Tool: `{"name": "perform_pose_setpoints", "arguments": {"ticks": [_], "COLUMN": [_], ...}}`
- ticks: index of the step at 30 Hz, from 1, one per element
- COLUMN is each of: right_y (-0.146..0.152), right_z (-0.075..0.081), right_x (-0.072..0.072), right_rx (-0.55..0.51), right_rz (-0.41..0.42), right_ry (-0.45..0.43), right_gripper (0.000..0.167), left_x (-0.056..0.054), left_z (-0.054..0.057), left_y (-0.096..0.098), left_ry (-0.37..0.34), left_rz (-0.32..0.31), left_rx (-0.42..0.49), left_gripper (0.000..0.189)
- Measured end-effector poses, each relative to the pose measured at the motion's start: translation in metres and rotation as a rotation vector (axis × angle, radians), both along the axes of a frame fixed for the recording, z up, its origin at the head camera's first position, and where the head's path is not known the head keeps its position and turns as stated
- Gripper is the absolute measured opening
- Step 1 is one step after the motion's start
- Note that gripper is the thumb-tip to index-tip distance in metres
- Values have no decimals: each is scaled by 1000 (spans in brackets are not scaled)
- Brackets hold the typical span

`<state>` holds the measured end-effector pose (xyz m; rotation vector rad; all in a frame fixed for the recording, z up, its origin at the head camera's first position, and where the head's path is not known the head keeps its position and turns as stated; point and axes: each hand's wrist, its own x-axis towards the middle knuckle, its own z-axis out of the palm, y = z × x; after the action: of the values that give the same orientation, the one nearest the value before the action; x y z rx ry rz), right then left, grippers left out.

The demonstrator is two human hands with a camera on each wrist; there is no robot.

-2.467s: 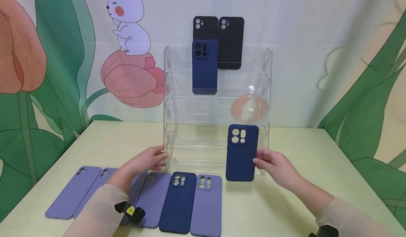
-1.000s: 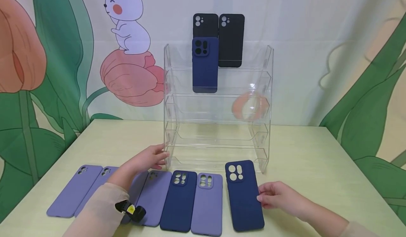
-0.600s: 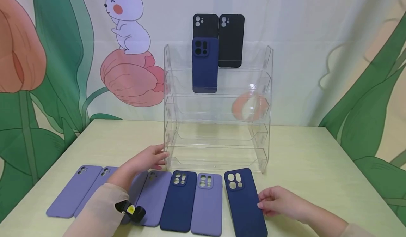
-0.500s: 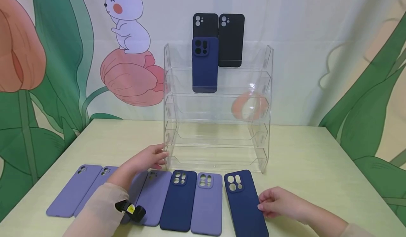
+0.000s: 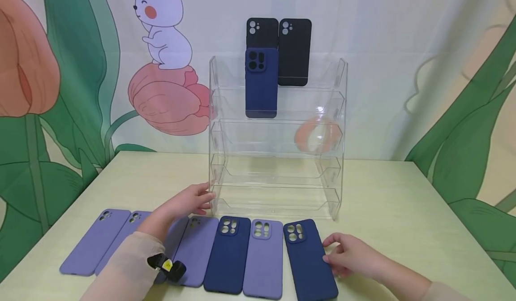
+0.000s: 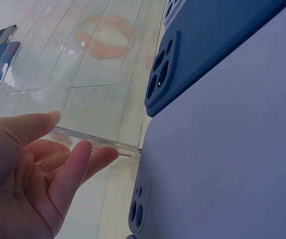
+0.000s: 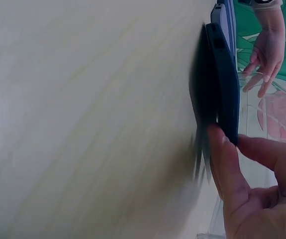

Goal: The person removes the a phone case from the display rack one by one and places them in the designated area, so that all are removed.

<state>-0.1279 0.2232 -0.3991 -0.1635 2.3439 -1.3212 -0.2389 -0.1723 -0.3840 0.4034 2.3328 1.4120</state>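
Note:
In the head view my right hand (image 5: 350,256) pinches the right edge of a dark blue phone case (image 5: 312,265) low over the table's front part. The right wrist view shows this case (image 7: 227,84) edge-on, tilted, with the thumb and a finger on opposite faces and a shadow beneath. My left hand (image 5: 183,204) is at the lower left side of a clear tiered display rack (image 5: 278,195). In the left wrist view, the side panel of the rack runs between thumb and fingers of the left hand (image 6: 43,169).
Left of the held case lie a lilac case (image 5: 263,265), a dark blue one (image 5: 227,260) and several more lilac ones (image 5: 94,242), partly behind the left forearm. Two black cases (image 5: 294,54) stand in the rack's top tier, a dark blue one (image 5: 261,86) one tier below.
My right hand has brought the dark blue case down from in front of the rack towards me, beside the lilac case; it now leans and lies flatter. The left hand stays put.

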Motion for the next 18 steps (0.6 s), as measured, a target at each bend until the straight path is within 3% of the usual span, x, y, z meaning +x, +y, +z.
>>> {"name": "perform_pose_setpoints", "arguments": {"ticks": [3, 7, 11, 18], "right_y": [-4, -7, -8, -12], "right_z": [-1, -3, -4, -4], "right_x": [-1, -1, 0, 0], "right_rx": [23, 34, 21, 16], "right_rz": [-37, -50, 0, 50], "right_ry": [15, -28, -46, 14], "right_gripper": [36, 48, 60, 67], "left_x": [-1, -1, 0, 0], "left_z": [0, -1, -1, -1], "left_y": [0, 0, 0, -1], "left_ry": [-4, -3, 1, 12], "left_rz": [10, 11, 6, 0], "left_rx": [0, -4, -3, -3], "left_gripper": [62, 61, 61, 59]}}
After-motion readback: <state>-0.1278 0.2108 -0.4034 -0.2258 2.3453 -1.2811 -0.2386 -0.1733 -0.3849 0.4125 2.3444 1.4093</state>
